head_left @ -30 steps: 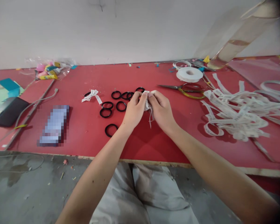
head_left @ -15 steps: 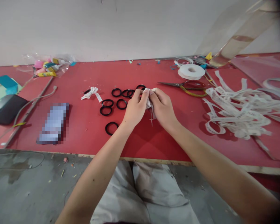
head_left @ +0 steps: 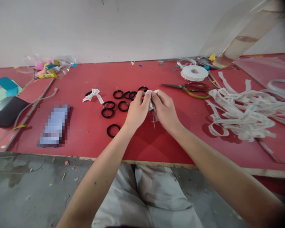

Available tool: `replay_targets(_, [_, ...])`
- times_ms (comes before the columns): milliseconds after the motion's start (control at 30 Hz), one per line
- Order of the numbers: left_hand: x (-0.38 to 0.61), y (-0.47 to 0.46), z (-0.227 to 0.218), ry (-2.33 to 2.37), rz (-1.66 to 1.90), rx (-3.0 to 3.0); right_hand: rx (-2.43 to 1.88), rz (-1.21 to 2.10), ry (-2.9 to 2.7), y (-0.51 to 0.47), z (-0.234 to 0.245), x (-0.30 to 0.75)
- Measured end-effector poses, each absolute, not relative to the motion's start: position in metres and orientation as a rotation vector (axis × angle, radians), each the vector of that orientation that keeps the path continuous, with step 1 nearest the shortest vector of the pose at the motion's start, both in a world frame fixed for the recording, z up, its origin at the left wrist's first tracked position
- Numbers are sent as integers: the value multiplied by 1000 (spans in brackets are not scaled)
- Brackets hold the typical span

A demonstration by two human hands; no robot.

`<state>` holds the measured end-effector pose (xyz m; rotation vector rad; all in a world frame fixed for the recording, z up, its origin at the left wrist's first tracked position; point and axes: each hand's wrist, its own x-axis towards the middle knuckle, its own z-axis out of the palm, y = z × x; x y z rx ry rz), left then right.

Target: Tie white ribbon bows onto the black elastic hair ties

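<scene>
Ribbon (head_left: 150,106) bunched over table (head_left: 85,147), between left hand (head_left: 139,110) and right hand (head_left: 165,110); both pinch it, thumbs nearly meeting. Likely light, soft, easily creased, hardly fragile; best held by fingertips at gathered folds.

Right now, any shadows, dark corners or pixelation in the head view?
Head view: top-right corner dark, phone-like item pixelated; same view: ribbon pile shadows red table; same view: print mostly unreadable on held ribbon between left hand and right hand.
</scene>
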<state>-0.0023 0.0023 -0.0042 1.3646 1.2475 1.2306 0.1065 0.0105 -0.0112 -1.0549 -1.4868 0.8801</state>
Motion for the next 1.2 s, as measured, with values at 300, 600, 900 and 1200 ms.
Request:
replay_targets(300, [-2, 2, -3, 1272, 1213, 1381, -1065, 866, -1494, 11, -12, 107])
replay_targets(600, [-1, 3, -4, 1302, 1191, 1370, -1060, 866, -1493, 11, -11, 107])
replay_targets(900, [-2, 2, -5, 1286, 1210, 1396, -1055, 857, -1497, 12, -11, 106])
replay_targets(1200, [-1, 2, -4, 1315, 1181, 1403, -1039, 871, -1484, 12, -13, 107])
